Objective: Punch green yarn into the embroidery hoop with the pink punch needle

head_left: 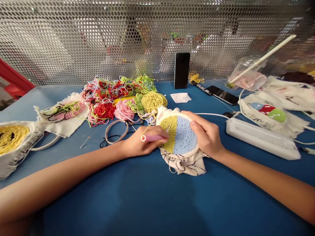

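Observation:
My right hand (206, 135) grips the right rim of a round embroidery hoop (183, 156), thumb on its front. Stretched in the hoop is cream cloth with looped yarn, yellow (169, 126) on the left and light blue (185, 136) on the right. A loose flap of cloth (185, 164) with dark drawn lines hangs below. My left hand (146, 141) is closed around a pink punch needle (154, 138) at the yellow side; its tip is hidden by my fingers. A yellow strand runs from the tool's back end toward a yellow yarn ball (154, 102).
Tangled yarn (105, 93) lies at the back left, near a bare hoop (108, 132). A phone (182, 70) stands against the perforated metal screen (147, 39); another phone (222, 95) lies flat. On the right is a white power strip (262, 137). Other worked cloths (14, 139) lie about.

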Motion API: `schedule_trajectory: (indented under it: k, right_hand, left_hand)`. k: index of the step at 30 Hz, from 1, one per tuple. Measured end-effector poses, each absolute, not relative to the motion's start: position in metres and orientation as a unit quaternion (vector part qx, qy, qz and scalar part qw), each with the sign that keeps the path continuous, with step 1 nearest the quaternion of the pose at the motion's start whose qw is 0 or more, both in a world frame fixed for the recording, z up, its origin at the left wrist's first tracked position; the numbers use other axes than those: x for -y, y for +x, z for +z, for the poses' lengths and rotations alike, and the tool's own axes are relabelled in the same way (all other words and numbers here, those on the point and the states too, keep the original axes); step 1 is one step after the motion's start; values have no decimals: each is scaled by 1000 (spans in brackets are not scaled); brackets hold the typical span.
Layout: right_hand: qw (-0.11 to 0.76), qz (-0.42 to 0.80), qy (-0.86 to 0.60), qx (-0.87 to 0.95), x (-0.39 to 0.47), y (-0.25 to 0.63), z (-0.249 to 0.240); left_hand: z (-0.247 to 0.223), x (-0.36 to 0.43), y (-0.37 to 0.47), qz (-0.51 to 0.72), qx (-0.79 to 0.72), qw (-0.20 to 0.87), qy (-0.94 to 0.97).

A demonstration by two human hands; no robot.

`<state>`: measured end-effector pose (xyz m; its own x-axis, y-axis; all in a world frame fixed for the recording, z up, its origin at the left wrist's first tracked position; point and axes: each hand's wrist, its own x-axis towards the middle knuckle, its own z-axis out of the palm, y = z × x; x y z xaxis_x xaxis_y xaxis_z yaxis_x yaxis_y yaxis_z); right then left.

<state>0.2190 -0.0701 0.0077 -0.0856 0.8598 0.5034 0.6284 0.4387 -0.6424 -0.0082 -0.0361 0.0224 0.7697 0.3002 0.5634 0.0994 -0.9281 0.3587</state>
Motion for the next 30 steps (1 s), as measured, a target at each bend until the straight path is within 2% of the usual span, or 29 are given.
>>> schedule_trajectory:
  k: [6,11,17,24,30]
  right_hand:
    - [434,97,-487,751,81,216,16]
    - [439,130,-539,707,77,216,9]
    - [454,179,-542,684,68,217,3]
    - [408,204,-573,681,68,217,8]
    - [414,201,-561,688,67,217,7]
  left_hand:
    - [16,30,-9,283,-90,135,945]
    - [6,25,-5,274,-88,132,949]
    - [12,31,-3,366,-166,244,882]
    - [10,31,-6,432,-163,251,851]
    - [6,30,-8,443,-149,268,842]
